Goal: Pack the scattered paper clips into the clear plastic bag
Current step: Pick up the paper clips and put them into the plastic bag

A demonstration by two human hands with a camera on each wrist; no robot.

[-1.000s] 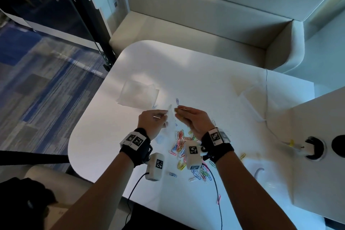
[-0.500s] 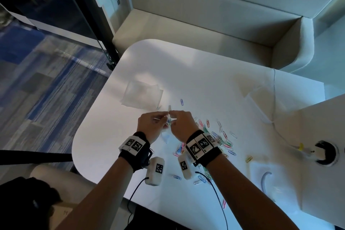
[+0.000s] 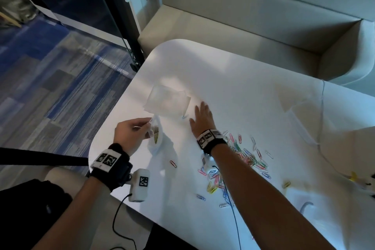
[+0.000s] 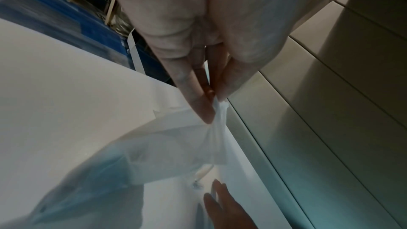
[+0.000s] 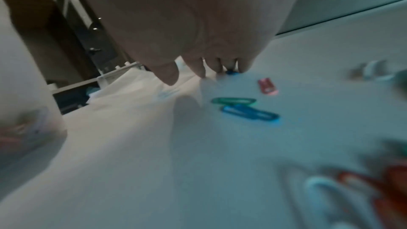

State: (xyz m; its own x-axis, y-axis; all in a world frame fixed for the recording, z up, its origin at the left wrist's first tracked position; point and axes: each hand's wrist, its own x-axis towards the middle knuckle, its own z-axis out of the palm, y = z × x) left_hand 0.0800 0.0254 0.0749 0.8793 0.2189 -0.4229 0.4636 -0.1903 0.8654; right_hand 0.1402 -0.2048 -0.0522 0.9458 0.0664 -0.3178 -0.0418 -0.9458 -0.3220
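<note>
The left hand pinches the top edge of the clear plastic bag between thumb and fingertips, as the left wrist view shows clearly, and the bag hangs down to the white counter with some clips already visible inside. The right hand is flat, with straight and spread fingers, and holds nothing; it reaches over the counter toward a single blue paper clip that lies just beside a stack of empty flat bags. In the right wrist view, the fingertips are near the surface, and a blue clip shows just behind them.

The step in hand seems to be the pick of this far clip. To do it well, I think the right hand should come down on the clip with two fingertips and slide it a little away from the stack, because a thin clip is difficult to lift from a smooth surface and the top bag can be caught together with it. The left hand should keep the mouth of the bag open and upright, so the clips inside do not fall out. The main pile of coloured paper clips lies near the right wrist and waits for later.
</note>
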